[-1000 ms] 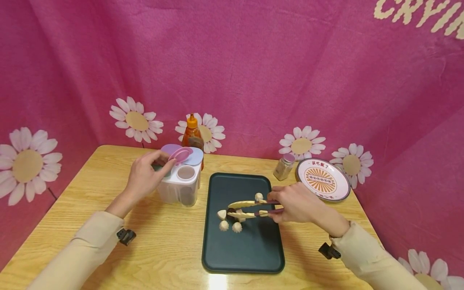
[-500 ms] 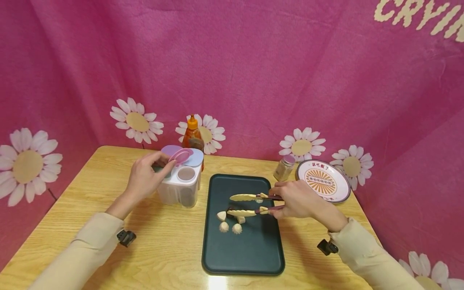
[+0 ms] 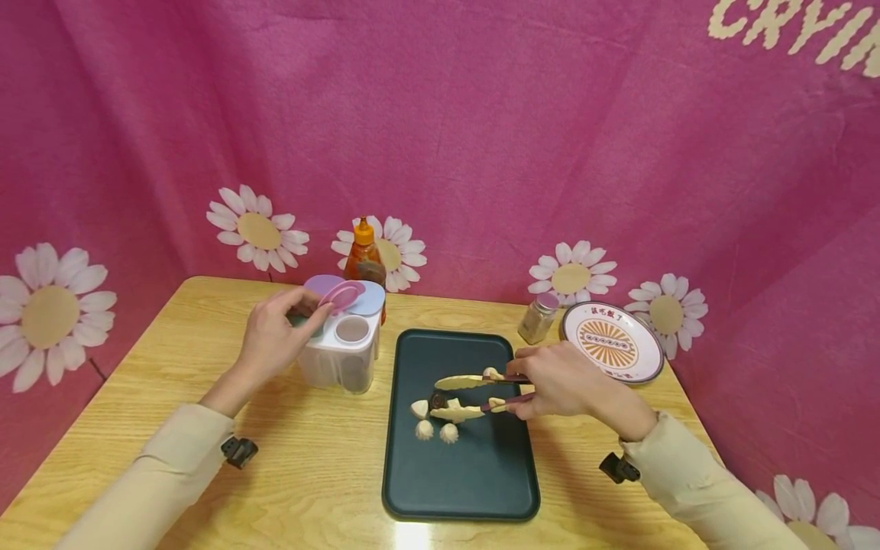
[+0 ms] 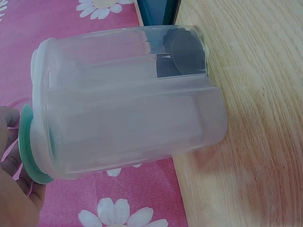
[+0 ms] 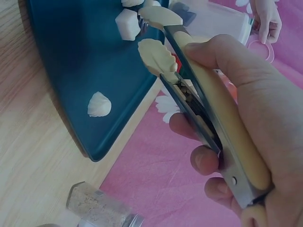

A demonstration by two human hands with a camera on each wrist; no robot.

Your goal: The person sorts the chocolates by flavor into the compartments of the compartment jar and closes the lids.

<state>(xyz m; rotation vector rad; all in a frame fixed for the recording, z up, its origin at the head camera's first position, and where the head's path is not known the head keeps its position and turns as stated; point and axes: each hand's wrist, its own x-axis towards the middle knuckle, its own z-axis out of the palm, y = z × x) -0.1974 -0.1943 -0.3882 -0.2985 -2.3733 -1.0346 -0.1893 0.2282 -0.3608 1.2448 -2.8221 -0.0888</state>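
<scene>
My left hand (image 3: pixel 278 328) pinches the edge of a raised pink lid (image 3: pixel 344 296) on the multi-compartment container (image 3: pixel 337 363). The round opening (image 3: pixel 352 329) in front of that lid is uncovered. Dark pieces (image 4: pixel 182 52) lie in one compartment, in the left wrist view. My right hand (image 3: pixel 560 380) grips cream-tipped tongs (image 3: pixel 459 381) over the dark tray (image 3: pixel 461 481). Their arms stand apart, around a dark brown round piece (image 3: pixel 438 400) and a pale piece partly hidden by the lower arm. Other white pieces (image 3: pixel 424 430) lie beside them; one white piece (image 5: pixel 99 104) sits apart.
An orange-capped bottle (image 3: pixel 364 256) stands behind the container. A small jar with a purple lid (image 3: pixel 538 317) and a patterned plate (image 3: pixel 612 341) are at the back right. Pink cloth with daisies hangs behind the wooden table (image 3: pixel 330 473).
The tongs' arms spread wider, then came somewhat closer together, shifting slightly over the tray. My left hand and the pink lid stayed where they were.
</scene>
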